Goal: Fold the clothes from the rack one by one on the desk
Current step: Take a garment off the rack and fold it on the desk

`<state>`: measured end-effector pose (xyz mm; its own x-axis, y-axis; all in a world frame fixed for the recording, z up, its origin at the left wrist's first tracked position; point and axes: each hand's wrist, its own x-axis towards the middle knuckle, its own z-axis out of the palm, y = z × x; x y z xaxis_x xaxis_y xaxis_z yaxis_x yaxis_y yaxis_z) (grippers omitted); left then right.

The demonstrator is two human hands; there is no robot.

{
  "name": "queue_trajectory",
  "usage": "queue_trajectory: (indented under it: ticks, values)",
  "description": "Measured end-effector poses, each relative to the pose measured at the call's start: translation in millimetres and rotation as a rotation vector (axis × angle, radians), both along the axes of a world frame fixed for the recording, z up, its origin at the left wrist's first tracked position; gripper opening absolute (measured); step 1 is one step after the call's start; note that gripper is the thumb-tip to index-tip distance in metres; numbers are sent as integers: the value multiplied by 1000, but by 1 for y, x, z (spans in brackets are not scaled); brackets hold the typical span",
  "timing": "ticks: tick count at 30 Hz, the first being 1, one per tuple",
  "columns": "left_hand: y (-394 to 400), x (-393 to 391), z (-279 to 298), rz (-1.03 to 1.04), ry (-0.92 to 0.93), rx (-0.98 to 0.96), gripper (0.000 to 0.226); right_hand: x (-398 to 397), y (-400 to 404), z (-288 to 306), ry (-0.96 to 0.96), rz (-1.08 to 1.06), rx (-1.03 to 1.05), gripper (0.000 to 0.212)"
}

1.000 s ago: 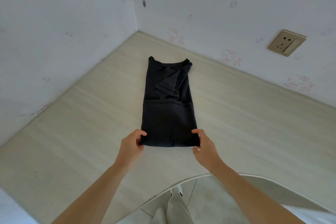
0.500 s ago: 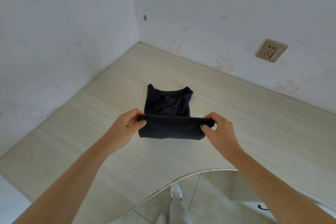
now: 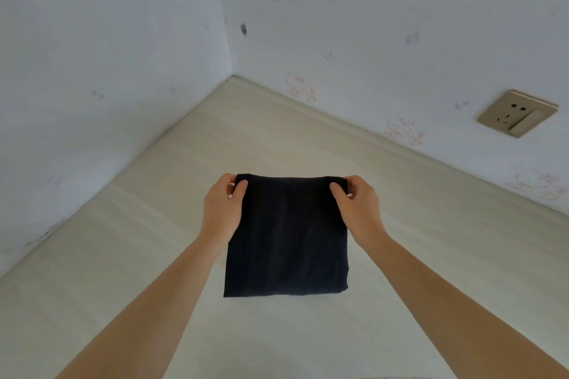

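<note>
Shirt [image 3: 286, 237] now folded in half; both hands [image 3: 222, 209] [image 3: 357, 209] carry near edge over to far edge, collar covered.

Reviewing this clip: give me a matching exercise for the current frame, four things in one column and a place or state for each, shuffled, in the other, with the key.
Things:
1. left hand
2. right hand
3. black garment
4. wall socket

Places or states:
A. lies folded into a rectangle on the desk
B. set in the wall on the right, above the desk
C. pinches the garment's far right corner
D. pinches the garment's far left corner

Pairs: 1-D, 2-C, 3-A, 4-B
</note>
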<state>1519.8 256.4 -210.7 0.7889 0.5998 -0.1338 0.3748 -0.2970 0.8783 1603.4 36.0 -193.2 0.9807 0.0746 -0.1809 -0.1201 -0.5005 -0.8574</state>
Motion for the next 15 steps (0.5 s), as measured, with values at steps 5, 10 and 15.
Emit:
queue_trajectory:
  ticks: [5, 10, 15]
  values:
    - [-2, 39, -52, 105, 166, 119, 20, 41, 12, -58, 80, -3, -107, 18]
    - [0, 53, -84, 128, 283, 206, 22, 61, 15, -94, 123, 52, -284, 17]
    - [1, 58, -90, 102, 317, 239, 22, 61, 10, -103, 84, 86, -351, 22]
